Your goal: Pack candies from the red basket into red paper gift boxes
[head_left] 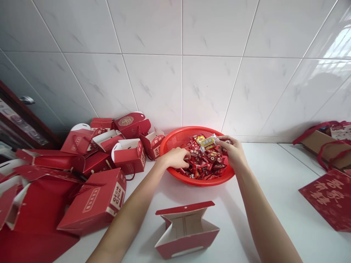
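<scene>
A red plastic basket [197, 182] stands against the wall, holding many wrapped candies [203, 160], mostly red. My right hand [232, 149] is closed at the basket's right side, pinching the end of a wrapped candy [208, 143] in gold and clear film. On the left, my left hand [177, 157] reaches over the rim with its fingers curled down among the red candies. What its fingertips hold is hidden. Nearer to me, between my forearms, an open red gift box [188, 243] with a white inside stands on the white surface; no candy shows in it.
Several red gift boxes [94, 199] with cord handles crowd the left side, some with open tops. To the right are a brown and red bag [326, 144] and a red printed box [330, 199]. A tiled wall [153, 84] rises behind the basket.
</scene>
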The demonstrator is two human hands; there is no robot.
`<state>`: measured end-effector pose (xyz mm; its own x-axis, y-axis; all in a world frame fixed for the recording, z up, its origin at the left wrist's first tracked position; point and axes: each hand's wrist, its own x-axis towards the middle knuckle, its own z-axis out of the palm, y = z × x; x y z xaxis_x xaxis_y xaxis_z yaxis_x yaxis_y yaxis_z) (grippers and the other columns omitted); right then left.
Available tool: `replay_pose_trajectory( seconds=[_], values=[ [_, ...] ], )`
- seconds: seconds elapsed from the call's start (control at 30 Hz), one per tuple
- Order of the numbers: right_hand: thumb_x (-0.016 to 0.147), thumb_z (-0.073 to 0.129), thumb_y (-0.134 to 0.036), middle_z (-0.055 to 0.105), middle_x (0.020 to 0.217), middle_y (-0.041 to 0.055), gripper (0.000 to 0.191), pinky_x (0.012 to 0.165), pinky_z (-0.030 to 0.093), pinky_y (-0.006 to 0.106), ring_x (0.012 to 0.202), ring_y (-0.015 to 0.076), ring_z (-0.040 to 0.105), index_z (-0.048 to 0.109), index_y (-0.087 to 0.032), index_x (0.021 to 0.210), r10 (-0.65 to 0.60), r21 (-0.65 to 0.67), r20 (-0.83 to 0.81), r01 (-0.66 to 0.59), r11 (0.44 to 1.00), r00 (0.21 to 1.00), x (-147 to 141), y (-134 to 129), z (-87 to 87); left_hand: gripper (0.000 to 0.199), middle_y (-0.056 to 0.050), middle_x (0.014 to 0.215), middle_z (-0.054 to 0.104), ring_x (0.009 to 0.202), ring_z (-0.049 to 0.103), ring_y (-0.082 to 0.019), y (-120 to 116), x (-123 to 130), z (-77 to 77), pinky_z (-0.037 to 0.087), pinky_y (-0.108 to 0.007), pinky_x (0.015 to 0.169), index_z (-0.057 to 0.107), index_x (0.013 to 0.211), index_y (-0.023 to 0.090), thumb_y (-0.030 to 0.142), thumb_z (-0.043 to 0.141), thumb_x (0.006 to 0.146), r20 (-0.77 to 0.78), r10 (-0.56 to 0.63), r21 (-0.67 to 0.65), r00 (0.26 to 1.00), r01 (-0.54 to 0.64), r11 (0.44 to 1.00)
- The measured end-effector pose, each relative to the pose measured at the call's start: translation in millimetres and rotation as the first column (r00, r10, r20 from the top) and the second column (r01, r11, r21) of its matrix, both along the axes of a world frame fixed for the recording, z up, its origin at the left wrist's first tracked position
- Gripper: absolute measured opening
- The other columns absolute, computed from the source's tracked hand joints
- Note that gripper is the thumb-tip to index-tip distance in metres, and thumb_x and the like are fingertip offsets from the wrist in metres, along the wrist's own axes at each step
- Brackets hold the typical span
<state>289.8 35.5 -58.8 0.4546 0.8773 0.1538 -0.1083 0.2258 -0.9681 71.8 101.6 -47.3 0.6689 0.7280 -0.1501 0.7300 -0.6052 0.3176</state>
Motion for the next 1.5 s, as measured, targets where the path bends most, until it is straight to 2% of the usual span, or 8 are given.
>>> replay_pose_trajectory(
  seconds=[0.2, 0.27, 0.57, 0.77, 0.9, 1.0, 1.13, 1.5],
  values=[
    [0.05, 0.086, -0.036, 0.059, 0.056, -0.0019, 0.031, 0.047, 0.037, 0.026, 0.048, 0.0106, 0.048, 0.069, -0.019, 0.071, -0.016, -0.023, 0.024, 0.017, 1.0, 1.0, -0.5, 0.7, 0.6, 0.006, 0.003, 0.062, 0.057, 0.054, 0.053, -0.015, 13.0, -10.9, -2.4, 0.038, -0.026, 0.055, 0.064, 0.071, 0.021, 0.027, 0.064, 0.07, 0.254, -0.006, -0.187, 0.967, 0.055, 0.981],
    [0.05, 0.084, -0.037, 0.06, 0.058, -0.0015, 0.032, 0.048, 0.037, 0.026, 0.049, 0.0108, 0.048, 0.068, -0.019, 0.071, -0.026, -0.032, 0.044, 0.028, 0.999, 0.999, -0.2, 0.7, 0.3, 0.019, 0.004, 0.058, 0.052, 0.055, 0.049, -0.014, 15.9, -12.3, -3.2, 0.035, -0.026, 0.055, 0.054, 0.064, 0.021, 0.034, 0.064, 0.074, 0.313, -0.028, -0.187, 0.949, 0.09, 0.978],
    [0.059, 0.076, -0.032, 0.058, 0.058, -0.0021, 0.015, 0.05, 0.037, 0.029, 0.05, 0.013, 0.048, 0.07, -0.021, 0.066, -0.073, -0.121, 0.319, 0.117, 0.986, 0.945, 0.7, 2.1, -7.9, 0.035, 0.005, 0.067, 0.052, 0.062, 0.047, -0.012, 19.7, -13.0, 0.2, 0.039, -0.025, 0.059, 0.053, 0.074, 0.019, 0.046, 0.076, 0.073, 0.682, 0.16, -0.372, 0.714, 0.15, 0.916],
    [0.056, 0.075, -0.02, 0.066, 0.066, 0.001, 0.008, 0.049, 0.037, 0.028, 0.05, 0.0136, 0.051, 0.067, -0.022, 0.057, -0.031, -0.18, 0.414, 0.116, 0.977, 0.91, -0.1, 5.6, -12.2, 0.038, 0.001, 0.077, 0.064, 0.071, 0.06, -0.015, 22.0, -12.6, -2.9, 0.049, -0.027, 0.067, 0.063, 0.089, 0.016, 0.048, 0.079, 0.075, 0.723, 0.192, -0.441, 0.664, 0.23, 0.867],
    [0.064, 0.077, -0.034, 0.072, 0.078, 0.0034, 0.017, 0.046, 0.04, 0.027, 0.05, 0.0141, 0.056, 0.069, -0.022, 0.074, -0.034, -0.146, 0.343, 0.089, 0.985, 0.939, -3.4, -0.9, -1.4, 0.04, -0.001, 0.08, 0.069, 0.075, 0.065, -0.018, 23.3, -12.8, -4.3, 0.052, -0.029, 0.07, 0.068, 0.092, 0.015, 0.048, 0.082, 0.076, 0.753, 0.196, -0.428, 0.628, 0.241, 0.871],
    [0.069, 0.075, -0.045, 0.076, 0.086, 0.008, 0.029, 0.043, 0.041, 0.026, 0.05, 0.0131, 0.057, 0.068, -0.02, 0.08, 0.075, -0.121, 0.092, -0.064, 0.991, 0.993, -5.9, -6.2, 11.0, 0.042, -0.003, 0.085, 0.072, 0.078, 0.067, -0.019, 21.6, -11.4, -3.0, 0.054, -0.032, 0.075, 0.07, 0.096, 0.015, 0.047, 0.085, 0.073, 0.762, 0.204, -0.442, 0.615, 0.262, 0.858],
    [0.069, 0.076, -0.04, 0.076, 0.076, 0.0083, 0.024, 0.039, 0.039, 0.024, 0.048, 0.013, 0.055, 0.067, -0.019, 0.075, 0.206, -0.042, -0.227, -0.221, 0.974, 0.952, -3.6, -6.9, 19.2, 0.045, -0.002, 0.082, 0.072, 0.077, 0.068, -0.019, 19.7, -9.0, -2.7, 0.055, -0.032, 0.073, 0.07, 0.099, 0.016, 0.048, 0.085, 0.072, 0.727, 0.232, -0.491, 0.646, 0.254, 0.833],
    [0.059, 0.071, -0.02, 0.074, 0.073, 0.0057, 0.006, 0.047, 0.048, 0.023, 0.054, 0.0129, 0.057, 0.066, -0.018, 0.063, 0.166, -0.027, -0.226, -0.176, 0.984, 0.96, -5.9, -4.3, 12.9, 0.028, -0.009, 0.121, 0.075, 0.121, 0.065, -0.029, 13.0, -3.7, 3.9, 0.053, -0.041, 0.103, 0.077, 0.105, 0.018, 0.032, 0.073, 0.081, 0.849, 0.07, -0.211, 0.524, 0.213, 0.954]
  ],
)
